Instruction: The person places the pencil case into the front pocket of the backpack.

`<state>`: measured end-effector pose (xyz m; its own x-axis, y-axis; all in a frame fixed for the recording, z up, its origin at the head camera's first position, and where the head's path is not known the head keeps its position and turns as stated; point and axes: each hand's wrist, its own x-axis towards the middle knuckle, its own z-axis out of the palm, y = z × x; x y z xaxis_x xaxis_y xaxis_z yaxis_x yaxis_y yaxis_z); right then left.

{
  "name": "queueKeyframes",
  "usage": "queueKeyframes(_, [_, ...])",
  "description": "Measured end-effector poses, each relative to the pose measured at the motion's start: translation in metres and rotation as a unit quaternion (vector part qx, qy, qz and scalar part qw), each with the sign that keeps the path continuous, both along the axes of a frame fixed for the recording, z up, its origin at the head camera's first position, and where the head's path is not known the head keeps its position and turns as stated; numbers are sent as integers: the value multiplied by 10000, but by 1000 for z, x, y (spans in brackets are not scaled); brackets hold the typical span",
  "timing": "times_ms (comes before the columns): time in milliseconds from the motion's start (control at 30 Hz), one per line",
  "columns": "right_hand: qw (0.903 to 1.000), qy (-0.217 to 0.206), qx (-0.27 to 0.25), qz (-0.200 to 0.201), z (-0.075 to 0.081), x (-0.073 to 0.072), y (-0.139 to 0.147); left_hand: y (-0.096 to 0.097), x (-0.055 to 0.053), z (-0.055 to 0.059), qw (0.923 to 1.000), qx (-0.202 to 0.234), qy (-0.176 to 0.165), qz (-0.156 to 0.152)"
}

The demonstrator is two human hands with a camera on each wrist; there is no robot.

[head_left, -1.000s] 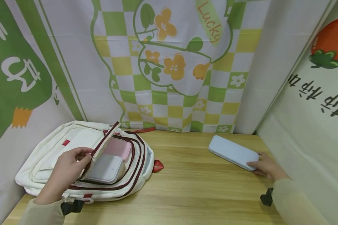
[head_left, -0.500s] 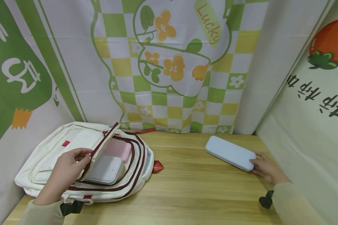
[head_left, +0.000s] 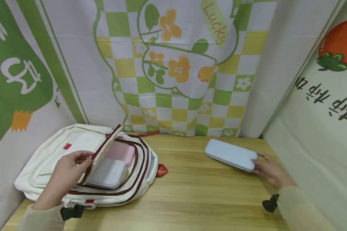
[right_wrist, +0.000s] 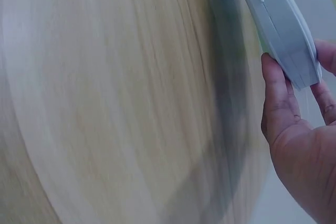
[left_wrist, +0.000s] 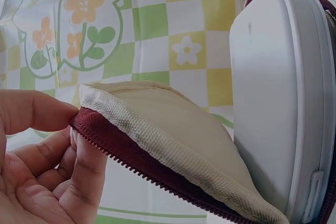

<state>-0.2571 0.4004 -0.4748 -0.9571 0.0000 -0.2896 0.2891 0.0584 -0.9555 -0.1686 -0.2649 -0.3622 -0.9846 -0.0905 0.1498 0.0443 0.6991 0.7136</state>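
Observation:
A white backpack [head_left: 43, 154] with dark red zippers lies on the left of the table, its front pocket open. My left hand [head_left: 69, 170] pinches the zippered edge of the pocket flap [left_wrist: 157, 119] between thumb and fingers and holds it raised. Inside the pocket sit a white case [head_left: 110, 173] and a pink case [head_left: 122, 151]. On the right, my right hand [head_left: 269, 170] grips one end of a long, pale blue case [head_left: 231, 154] with rounded corners. That case hangs above the table, with a shadow under it in the right wrist view.
The wooden table [head_left: 191, 192] carries the backpack at left. A red strap tab [head_left: 162, 171] sticks out beside the bag. Printed cloth [head_left: 173, 109] hangs along the back, with more cloth walls at both sides.
My right hand has moved a little to the left, carrying the pale blue case with it. The left hand still holds the flap in nearly the same spot.

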Motion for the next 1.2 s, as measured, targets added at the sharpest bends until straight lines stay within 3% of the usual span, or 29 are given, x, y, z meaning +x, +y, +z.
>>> queueKeyframes(433, [9992,160,98,360,13,-2,-40,0,1,0,9999,122,1,4])
queueKeyframes(1200, [9954,251,-636,664,27,-12,-119,-2,2,1,9998,32,-103,150])
